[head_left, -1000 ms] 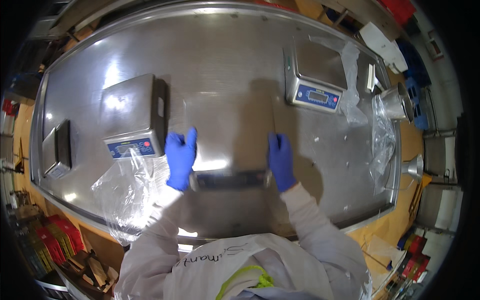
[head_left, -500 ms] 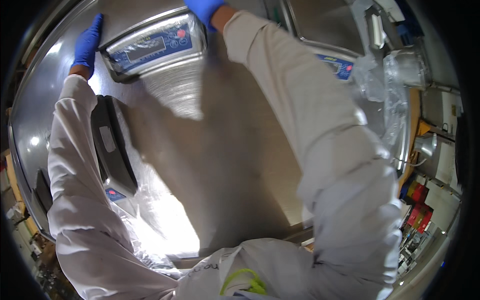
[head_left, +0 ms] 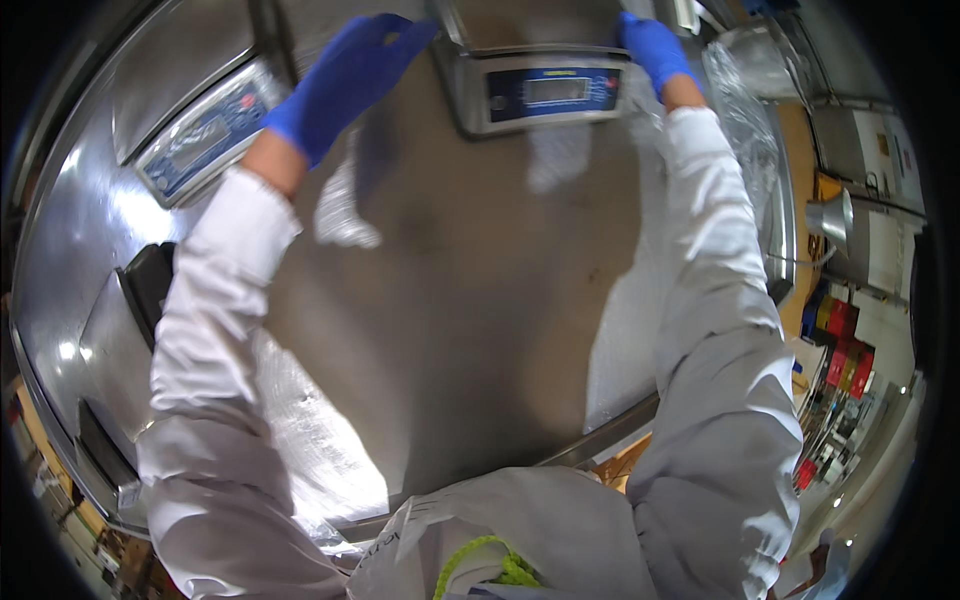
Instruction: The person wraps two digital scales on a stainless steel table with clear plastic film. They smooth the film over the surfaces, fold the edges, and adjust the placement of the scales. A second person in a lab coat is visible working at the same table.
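A bench scale (head_left: 557, 92) with a metal pan and a blue display panel stands at the far middle of the steel table. My right hand (head_left: 657, 55), in a blue glove, is closed at the scale's right edge; its fingertips are partly hidden. In the same kind of glove, my left hand (head_left: 350, 85) stretches its fingers toward the scale's left edge. Whether those fingertips touch it I cannot tell. Left of that hand, a second scale (head_left: 205, 135) sits at an angle, its blue panel facing me.
Dark-sided scales (head_left: 118, 320) lie along the left of the steel table (head_left: 450, 300), beside my left sleeve. Crumpled clear plastic (head_left: 745, 120) and a metal container (head_left: 750, 60) are at the far right. Beyond the right edge are red boxes (head_left: 845, 340).
Both hands have left the left-hand scale and moved right to the other scale. That scale now faces me more squarely. My view has shifted too, so the left-hand scale appears farther left.
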`<state>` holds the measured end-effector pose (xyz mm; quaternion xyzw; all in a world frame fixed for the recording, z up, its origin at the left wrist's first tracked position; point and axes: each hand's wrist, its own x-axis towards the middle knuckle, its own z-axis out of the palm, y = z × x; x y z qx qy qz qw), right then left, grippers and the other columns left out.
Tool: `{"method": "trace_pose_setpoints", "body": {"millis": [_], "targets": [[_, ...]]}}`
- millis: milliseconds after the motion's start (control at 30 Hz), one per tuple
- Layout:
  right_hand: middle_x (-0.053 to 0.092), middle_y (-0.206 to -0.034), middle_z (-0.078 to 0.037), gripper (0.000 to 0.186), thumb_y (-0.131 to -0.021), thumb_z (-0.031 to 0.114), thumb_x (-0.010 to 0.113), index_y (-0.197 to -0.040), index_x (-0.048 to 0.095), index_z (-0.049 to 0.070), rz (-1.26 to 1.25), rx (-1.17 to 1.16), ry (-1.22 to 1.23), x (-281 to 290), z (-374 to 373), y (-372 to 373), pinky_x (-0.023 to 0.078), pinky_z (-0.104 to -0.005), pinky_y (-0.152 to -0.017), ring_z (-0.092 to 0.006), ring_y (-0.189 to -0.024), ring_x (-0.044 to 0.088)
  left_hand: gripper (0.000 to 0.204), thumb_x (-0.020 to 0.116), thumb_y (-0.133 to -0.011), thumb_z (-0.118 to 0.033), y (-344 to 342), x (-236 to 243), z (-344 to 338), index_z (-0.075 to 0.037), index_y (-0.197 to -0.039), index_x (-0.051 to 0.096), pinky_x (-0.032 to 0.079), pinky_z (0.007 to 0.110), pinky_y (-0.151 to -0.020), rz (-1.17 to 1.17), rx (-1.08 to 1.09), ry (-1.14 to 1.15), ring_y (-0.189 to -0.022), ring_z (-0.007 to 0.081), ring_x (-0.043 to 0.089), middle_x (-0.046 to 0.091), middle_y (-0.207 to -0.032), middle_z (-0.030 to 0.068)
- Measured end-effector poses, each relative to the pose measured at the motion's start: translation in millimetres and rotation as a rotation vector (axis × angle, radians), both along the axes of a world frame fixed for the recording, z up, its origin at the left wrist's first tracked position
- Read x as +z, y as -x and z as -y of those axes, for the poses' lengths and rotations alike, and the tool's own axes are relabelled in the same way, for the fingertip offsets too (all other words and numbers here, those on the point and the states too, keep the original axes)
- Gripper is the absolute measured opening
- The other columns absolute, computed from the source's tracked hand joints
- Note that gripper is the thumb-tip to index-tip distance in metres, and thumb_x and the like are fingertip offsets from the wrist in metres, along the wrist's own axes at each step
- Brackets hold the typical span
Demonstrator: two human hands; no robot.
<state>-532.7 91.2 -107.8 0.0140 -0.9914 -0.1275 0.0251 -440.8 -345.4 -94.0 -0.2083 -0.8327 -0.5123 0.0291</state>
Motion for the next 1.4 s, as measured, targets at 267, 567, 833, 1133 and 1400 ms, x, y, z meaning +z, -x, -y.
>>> {"method": "trace_pose_setpoints", "body": {"millis": [267,567,833,1133,1400], "targets": [[0.064,-0.092,-0.024,0.057,-0.090,0.049,0.039,-0.091,0.065,-0.002,0.144,-0.239,0.870,48,105,-104,0.044,-0.0448,-0.083,-0.0399,-0.090,0.060,0.062,0.055,-0.085,-0.053,22,-16,-25,0.004,-0.109,0.060,0.043,0.033,-0.082,0.520,0.209,-0.056,-0.090,0.0188,0.055,0.062,-0.098,0.0097],[0.062,-0.086,-0.024,0.048,-0.090,0.045,0.049,-0.083,0.059,-0.001,0.123,-0.228,1.058,42,166,-312,0.045,-0.0462,-0.075,-0.0408,-0.081,0.059,0.045,0.064,-0.087,-0.039,-229,19,18,0.001,-0.107,0.060,0.039,0.025,-0.069,0.628,0.543,-0.090,-0.076,0.0109,0.048,0.057,-0.088,-0.0002],[0.063,-0.098,-0.022,0.046,-0.089,0.045,0.048,-0.101,0.059,0.002,0.254,-0.230,1.115,89,119,-368,0.046,-0.0461,-0.081,-0.0405,-0.090,0.059,0.044,0.063,-0.087,-0.041,-292,18,30,0.002,-0.099,0.060,0.040,0.029,-0.063,0.542,0.563,0.067,-0.067,0.0143,0.048,0.056,-0.073,0.0015],[0.054,-0.122,-0.025,0.066,-0.086,0.049,0.054,-0.128,0.045,-0.002,0.047,0.095,0.870,-7,-3,-351,0.035,-0.0406,-0.103,-0.0365,-0.115,0.051,0.067,0.067,-0.076,-0.038,-267,76,-119,0.004,-0.123,0.044,0.036,0.046,-0.099,-0.251,0.557,0.686,-0.117,0.0441,0.043,0.043,-0.128,0.0267],[0.057,-0.112,-0.027,0.062,-0.080,0.034,0.066,-0.124,0.044,-0.006,0.254,-0.050,1.552,8,137,-279,0.046,-0.0401,-0.088,-0.0382,-0.103,0.057,0.086,0.069,-0.068,-0.026,-264,67,-198,-0.009,-0.141,0.026,0.025,0.068,-0.097,0.147,0.500,1.073,-0.133,0.0452,0.021,0.024,-0.144,0.0231]]}}
